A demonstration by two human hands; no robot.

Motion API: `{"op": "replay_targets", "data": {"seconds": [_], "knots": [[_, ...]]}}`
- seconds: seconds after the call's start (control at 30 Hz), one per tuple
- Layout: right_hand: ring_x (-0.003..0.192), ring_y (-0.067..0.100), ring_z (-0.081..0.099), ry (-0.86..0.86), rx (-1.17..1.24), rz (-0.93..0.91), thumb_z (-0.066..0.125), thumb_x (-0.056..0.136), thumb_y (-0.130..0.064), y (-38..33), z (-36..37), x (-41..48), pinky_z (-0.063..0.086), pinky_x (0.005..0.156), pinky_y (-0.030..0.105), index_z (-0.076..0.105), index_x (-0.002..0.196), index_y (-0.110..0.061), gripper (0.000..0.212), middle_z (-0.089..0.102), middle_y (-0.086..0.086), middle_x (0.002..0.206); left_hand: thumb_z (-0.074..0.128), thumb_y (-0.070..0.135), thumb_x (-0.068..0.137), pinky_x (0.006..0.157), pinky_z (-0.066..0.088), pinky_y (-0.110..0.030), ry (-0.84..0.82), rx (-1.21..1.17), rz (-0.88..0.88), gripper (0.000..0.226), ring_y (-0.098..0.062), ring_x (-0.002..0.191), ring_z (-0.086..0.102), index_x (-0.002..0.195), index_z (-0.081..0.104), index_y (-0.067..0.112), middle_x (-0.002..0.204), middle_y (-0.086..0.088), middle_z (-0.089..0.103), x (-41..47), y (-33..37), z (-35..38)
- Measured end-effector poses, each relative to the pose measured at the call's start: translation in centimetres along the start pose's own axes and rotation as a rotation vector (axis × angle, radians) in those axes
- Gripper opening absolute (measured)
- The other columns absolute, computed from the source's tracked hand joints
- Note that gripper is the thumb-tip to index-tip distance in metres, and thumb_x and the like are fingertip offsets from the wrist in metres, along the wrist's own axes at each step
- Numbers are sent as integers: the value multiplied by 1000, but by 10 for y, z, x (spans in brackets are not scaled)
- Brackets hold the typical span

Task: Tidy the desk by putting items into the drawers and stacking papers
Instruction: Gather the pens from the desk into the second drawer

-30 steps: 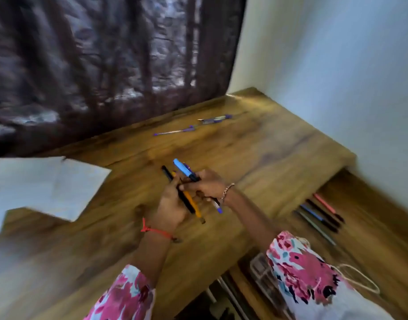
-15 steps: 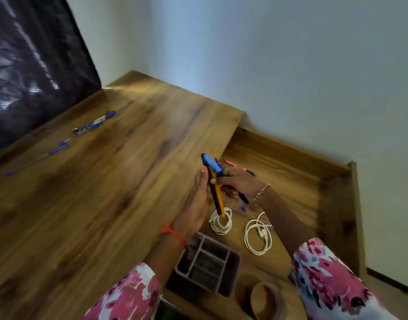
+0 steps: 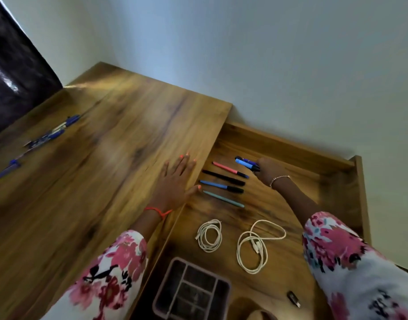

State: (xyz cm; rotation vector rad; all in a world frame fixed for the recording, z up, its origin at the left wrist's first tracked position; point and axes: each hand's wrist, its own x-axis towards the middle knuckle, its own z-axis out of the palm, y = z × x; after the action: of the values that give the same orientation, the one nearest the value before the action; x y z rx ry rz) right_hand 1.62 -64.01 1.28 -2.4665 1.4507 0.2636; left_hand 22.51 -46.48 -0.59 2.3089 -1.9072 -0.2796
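My right hand [image 3: 268,171] reaches into the open wooden drawer [image 3: 288,153] and grips a bunch of pens [image 3: 245,163], a blue one on top, low at the drawer's far end. Beside them lie several pens in a row: a pink pen [image 3: 228,169], a black pen [image 3: 222,177], a blue pen [image 3: 219,185] and a teal pen [image 3: 222,199]. My left hand [image 3: 176,183] rests flat with straight fingers on the wooden desk [image 3: 87,181] at the edge above the drawer. More blue pens [image 3: 51,135] lie on the desk at far left.
Two coiled white cables [image 3: 208,235] [image 3: 253,247] lie in the drawer nearer me. A grey divided organiser tray [image 3: 191,289] and a small black USB stick [image 3: 293,298] sit at the front. A dark curtain [image 3: 11,72] hangs at left, a white wall behind.
My view swung right from the desk to the drawer. My left hand let go of the pens and came down on the desk edge. My right hand carried them into the drawer.
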Motion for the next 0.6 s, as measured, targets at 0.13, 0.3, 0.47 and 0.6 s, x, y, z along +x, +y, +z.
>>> {"op": "replay_targets", "data": {"seconds": [0.13, 0.3, 0.47, 0.6], "knots": [[90, 31, 59, 13, -94, -55, 50, 90, -12, -6, 10, 32, 44, 67, 34, 57, 104, -4, 17, 62, 17, 101, 7, 64, 78, 112, -9, -35, 49, -20, 6, 79, -11, 144, -2, 147, 9, 28, 157, 3, 2, 1, -2, 4], [96, 31, 58, -21, -160, -108, 48, 91, -10, -25, 18, 58, 45, 72, 35, 56, 104, -4, 17, 61, 16, 105, 12, 62, 82, 114, -8, -36, 65, -56, 7, 73, -6, 141, -7, 147, 10, 29, 156, 6, 0, 2, -4, 6], [100, 32, 59, -42, -151, -133, 48, 91, -6, -31, 34, 73, 47, 78, 37, 55, 108, -4, 19, 61, 17, 110, 17, 61, 83, 115, -7, -36, 75, -67, -8, 71, -6, 142, -3, 147, 11, 30, 156, 7, 2, 2, -5, 8], [102, 33, 59, -44, -154, -155, 48, 90, -4, -32, 45, 79, 48, 78, 37, 55, 111, -4, 22, 61, 17, 113, 19, 60, 84, 115, -7, -36, 80, -92, -14, 71, -6, 142, -2, 147, 12, 30, 156, 6, 3, 2, -4, 8]]}}
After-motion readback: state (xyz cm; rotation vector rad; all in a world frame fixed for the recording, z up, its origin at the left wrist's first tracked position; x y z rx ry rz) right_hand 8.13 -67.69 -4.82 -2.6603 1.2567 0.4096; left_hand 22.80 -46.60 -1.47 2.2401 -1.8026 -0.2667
